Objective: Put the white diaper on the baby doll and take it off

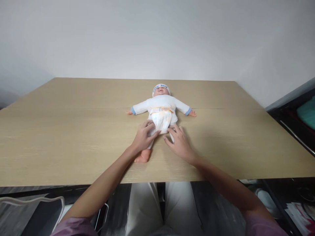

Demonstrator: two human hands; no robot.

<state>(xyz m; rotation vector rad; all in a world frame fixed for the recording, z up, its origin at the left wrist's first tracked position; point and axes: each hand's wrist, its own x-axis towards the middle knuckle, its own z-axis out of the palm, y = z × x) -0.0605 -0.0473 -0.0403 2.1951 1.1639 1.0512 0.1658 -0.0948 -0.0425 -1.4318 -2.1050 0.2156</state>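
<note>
A baby doll [161, 101] lies on its back on the table, head away from me and arms spread wide. It wears a white cap with lettering, a white long-sleeved top with blue cuffs, and a white diaper [161, 119] with a coloured band at the waist. My left hand [145, 134] is closed on the diaper's left leg edge, thumb near the crotch. On the other side my right hand [179, 141] has its curled fingers on the right leg edge, with the thumb lower down. One bare foot [144, 156] shows beside my left wrist; the other is hidden behind my right hand.
The wide wooden table [73, 137] has a seam across it and meets a pale wall [147, 39] at the back. Dark shelving with a teal item [307, 111] stands at the right. A white cable [31, 200] and papers [299, 214] lie below the front edge.
</note>
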